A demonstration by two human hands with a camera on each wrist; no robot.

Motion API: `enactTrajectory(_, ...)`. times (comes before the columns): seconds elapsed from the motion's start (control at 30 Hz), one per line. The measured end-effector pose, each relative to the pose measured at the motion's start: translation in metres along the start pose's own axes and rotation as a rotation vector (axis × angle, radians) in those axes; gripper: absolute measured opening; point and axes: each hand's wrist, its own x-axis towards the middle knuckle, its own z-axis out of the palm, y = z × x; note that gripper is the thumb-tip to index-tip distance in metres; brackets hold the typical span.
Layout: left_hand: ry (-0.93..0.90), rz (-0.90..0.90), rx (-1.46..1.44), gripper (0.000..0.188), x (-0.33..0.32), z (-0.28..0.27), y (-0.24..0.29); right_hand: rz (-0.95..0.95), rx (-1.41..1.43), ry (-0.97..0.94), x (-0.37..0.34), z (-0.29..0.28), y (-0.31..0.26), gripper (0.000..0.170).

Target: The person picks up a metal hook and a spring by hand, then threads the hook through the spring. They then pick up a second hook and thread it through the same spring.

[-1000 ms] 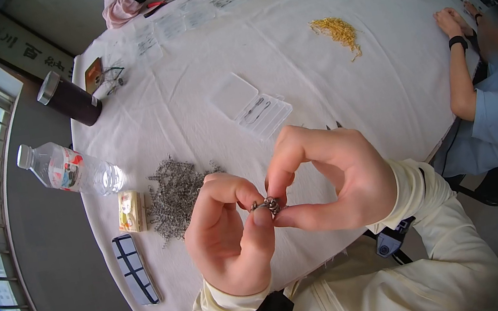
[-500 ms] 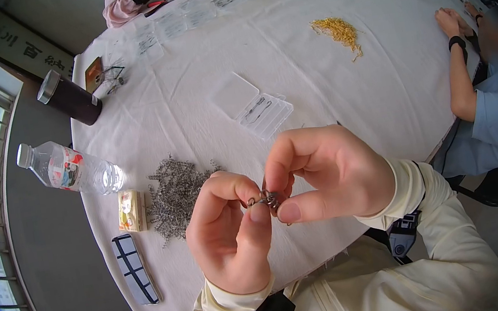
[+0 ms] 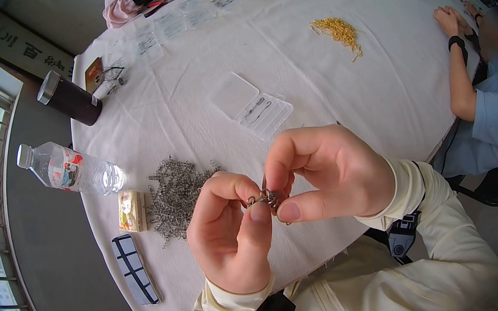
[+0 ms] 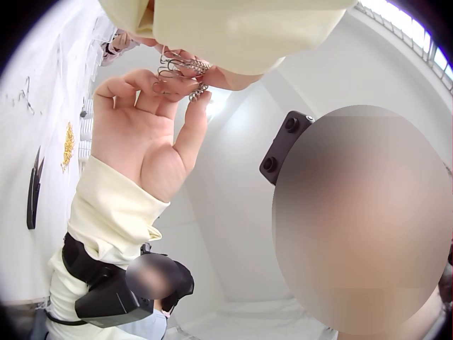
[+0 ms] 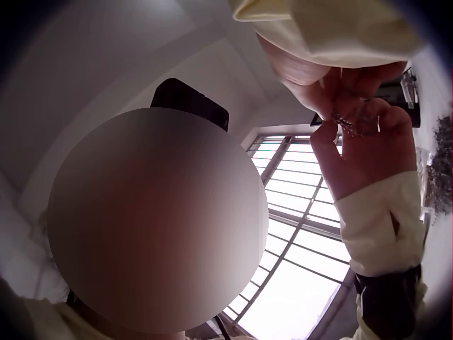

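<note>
Between both hands, above the near part of the table, is a small cluster of metal hooks and rings point(image 3: 269, 198). My left hand point(image 3: 232, 235) pinches its left side between thumb and index finger. My right hand point(image 3: 332, 175) pinches its right side, the thumb lying below the curled index finger. Several curved hooks point(image 4: 170, 71) stick out from the fingers in the left wrist view. A pile of grey metal pieces point(image 3: 179, 195) lies behind the left hand. Beyond the hands an open clear plastic box point(image 3: 266, 116) has a few dark hook pieces inside.
On the left stand or lie a water bottle point(image 3: 67, 168), a dark flask point(image 3: 70, 98), a tissue pack point(image 3: 131, 211) and a striped case point(image 3: 135, 269). Golden pieces point(image 3: 340, 32) lie at the far right. Black scissors point(image 4: 34, 190) show in the left wrist view. People sit around the table.
Compared with a second ago, my right hand has shifted its hold, its thumb and wrist turned slightly. The left hand has hardly moved and the cluster stays between the fingers.
</note>
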Motion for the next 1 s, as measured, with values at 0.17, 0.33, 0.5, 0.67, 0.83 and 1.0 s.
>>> enactTrajectory(0.17,-0.003,0.000,0.010,0.011,0.000,-0.001,0.000,-0.042,-0.029,-0.008,0.000,0.000,0.000,0.019)
enactTrajectory(0.33,0.002,-0.008,0.007,0.011,-0.001,0.000,0.000,0.019,0.014,-0.001,0.000,0.000,-0.001,0.026)
enactTrajectory(0.5,-0.009,0.015,0.004,0.013,0.000,-0.003,-0.004,0.010,-0.008,0.021,0.000,-0.001,-0.002,0.027)
enactTrajectory(0.67,-0.059,0.079,0.044,0.020,0.002,-0.005,-0.004,-0.203,-0.225,0.241,0.006,-0.023,-0.007,0.022)
enactTrajectory(0.83,-0.049,0.076,0.035,0.028,0.001,-0.004,-0.001,-0.282,-0.714,0.467,0.021,-0.073,-0.009,0.020)
enactTrajectory(1.0,-0.035,0.092,0.019,0.026,0.000,-0.004,0.000,-0.168,-1.060,0.539,0.035,-0.127,0.015,0.021)
